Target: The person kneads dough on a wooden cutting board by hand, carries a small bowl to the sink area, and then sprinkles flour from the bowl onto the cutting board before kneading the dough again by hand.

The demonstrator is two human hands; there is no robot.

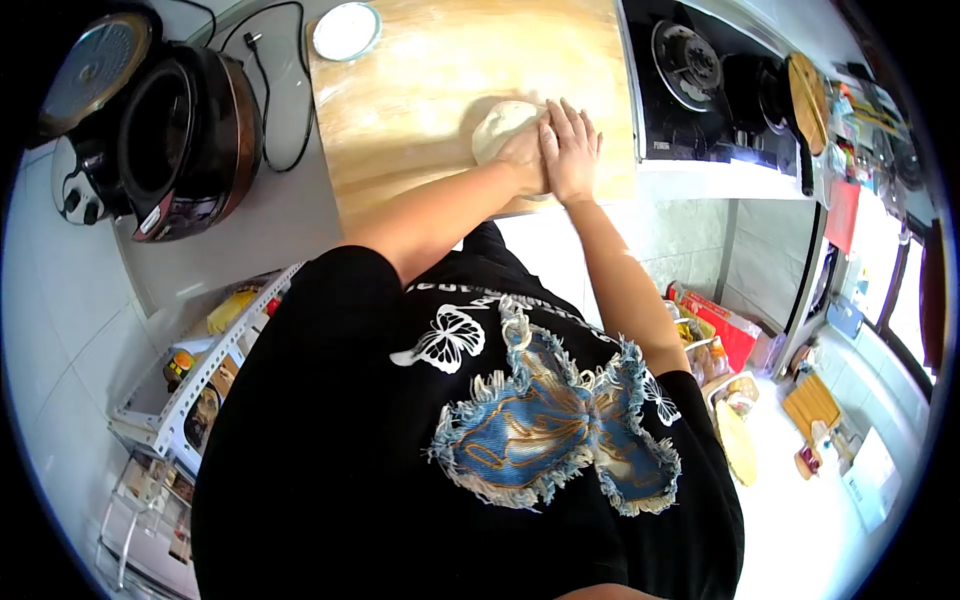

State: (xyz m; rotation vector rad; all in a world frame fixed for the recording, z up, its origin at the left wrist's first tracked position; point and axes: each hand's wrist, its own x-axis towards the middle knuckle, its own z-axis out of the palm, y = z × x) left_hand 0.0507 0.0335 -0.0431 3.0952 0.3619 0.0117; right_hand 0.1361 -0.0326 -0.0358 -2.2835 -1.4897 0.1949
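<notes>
A pale ball of dough (498,127) lies near the front right part of the floury wooden board (420,120). My left hand (525,162) presses on the dough with its palm side; most of its fingers are hidden under my other hand. Across it lies my right hand (570,152), its fingers stretched out flat over the back of the left hand and the dough's right side. At the board's back left corner stands a small round bowl (346,31) with something white in it.
Left of the board sits a dark electric cooker (165,140) with its lid up, a black power cord (265,95) beside it. To the right is a black gas stove (690,130). A white shelf rack (215,365) stands at lower left, with food packages (710,325) at lower right.
</notes>
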